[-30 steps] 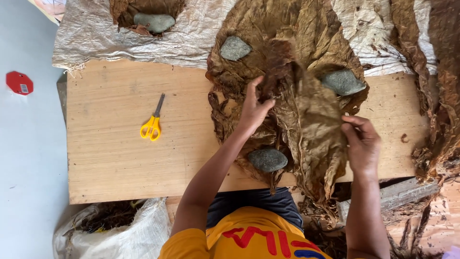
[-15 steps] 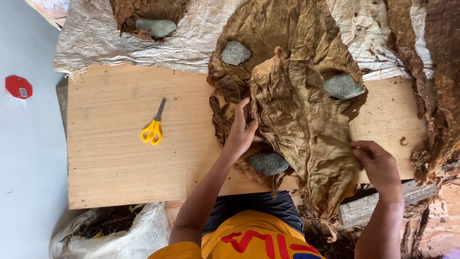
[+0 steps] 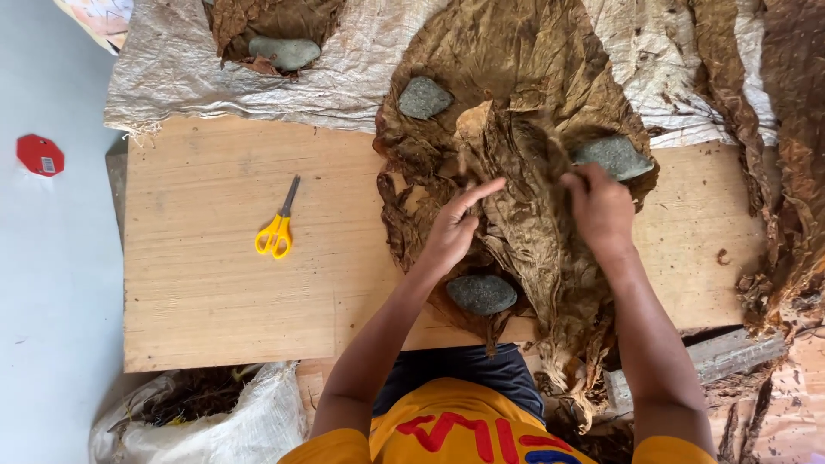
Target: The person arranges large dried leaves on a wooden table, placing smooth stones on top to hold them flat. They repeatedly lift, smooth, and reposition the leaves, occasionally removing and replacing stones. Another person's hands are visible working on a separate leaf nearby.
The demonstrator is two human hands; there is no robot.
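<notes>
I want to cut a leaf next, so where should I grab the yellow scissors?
Take the yellow scissors by the handle loops, coming from the near edge of the wooden board. The loops point toward the person, the closed blades point away, and they lie flat with bare board around them.

scissors: yellow-handled pair (image 3: 277, 228) lying on my wooden surface (image 3: 206, 283), well off to my left
bag: whitish sack (image 3: 215, 417) below the surface edge
floor: red tag (image 3: 39, 155) lying there
</notes>
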